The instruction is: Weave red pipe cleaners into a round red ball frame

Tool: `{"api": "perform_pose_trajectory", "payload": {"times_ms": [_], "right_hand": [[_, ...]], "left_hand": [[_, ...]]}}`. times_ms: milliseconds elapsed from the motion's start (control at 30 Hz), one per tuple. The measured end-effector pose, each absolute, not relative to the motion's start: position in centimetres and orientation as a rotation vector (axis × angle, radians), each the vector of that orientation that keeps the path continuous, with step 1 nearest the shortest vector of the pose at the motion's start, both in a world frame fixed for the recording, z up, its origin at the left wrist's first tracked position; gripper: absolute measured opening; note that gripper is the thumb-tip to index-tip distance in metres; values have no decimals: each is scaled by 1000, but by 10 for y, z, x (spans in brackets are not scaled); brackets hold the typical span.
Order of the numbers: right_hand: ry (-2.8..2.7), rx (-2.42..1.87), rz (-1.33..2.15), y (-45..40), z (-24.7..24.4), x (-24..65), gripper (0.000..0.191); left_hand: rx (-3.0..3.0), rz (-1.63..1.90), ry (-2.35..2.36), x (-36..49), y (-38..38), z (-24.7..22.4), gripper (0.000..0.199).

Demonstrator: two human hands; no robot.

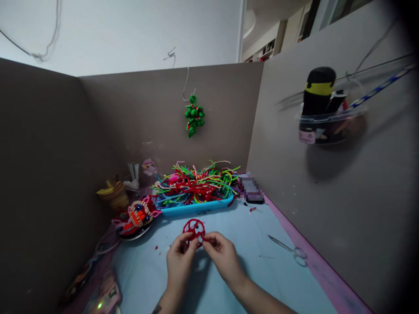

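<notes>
A round red openwork piece (194, 225), like a ring with strands crossing inside, is held upright between both hands above the light blue table cover (248, 231). My left hand (180, 257) pinches its lower left edge between thumb and fingers. On the other side, my right hand (223, 256) is closed on its lower right edge. The fingertips hide part of the lower rim. Beyond the hands lies a blue tray (196, 208) heaped with many-coloured fuzzy strands (193, 185).
Scissors (288, 249) lie at the right. A phone (252, 190) is beside the tray. To the left are a colourful braided figure (139, 216) and a yellow-brown pot (117, 197). A green ornament (194, 115) hangs behind, and a clear container (324, 124) hangs at the right.
</notes>
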State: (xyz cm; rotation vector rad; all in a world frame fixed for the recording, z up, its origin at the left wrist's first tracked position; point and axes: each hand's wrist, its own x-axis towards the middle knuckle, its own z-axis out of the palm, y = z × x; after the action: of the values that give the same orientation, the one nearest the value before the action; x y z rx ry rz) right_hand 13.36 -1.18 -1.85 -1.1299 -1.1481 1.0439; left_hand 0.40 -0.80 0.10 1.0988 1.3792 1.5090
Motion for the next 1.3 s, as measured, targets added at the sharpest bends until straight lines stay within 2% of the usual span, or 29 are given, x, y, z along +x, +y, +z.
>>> {"api": "perform_pose_trajectory", "payload": {"times_ms": [300,767,967,1300], "right_hand": [[-1321,-1104,915,-12,-14,136,18],[-1545,-1173,760,-14,-11,140,33],[-1525,-1200,710,-12,-9,143,28],[-1485,-1007,619,-12,-1,154,24]], "left_hand": [[1040,1464,1295,5,-6,-3,28],[1126,1463,1329,2,-3,-10,24],[1257,1453,1428,-3,1,-6,22],[1457,1114,1326,3,-1,11,16]]}}
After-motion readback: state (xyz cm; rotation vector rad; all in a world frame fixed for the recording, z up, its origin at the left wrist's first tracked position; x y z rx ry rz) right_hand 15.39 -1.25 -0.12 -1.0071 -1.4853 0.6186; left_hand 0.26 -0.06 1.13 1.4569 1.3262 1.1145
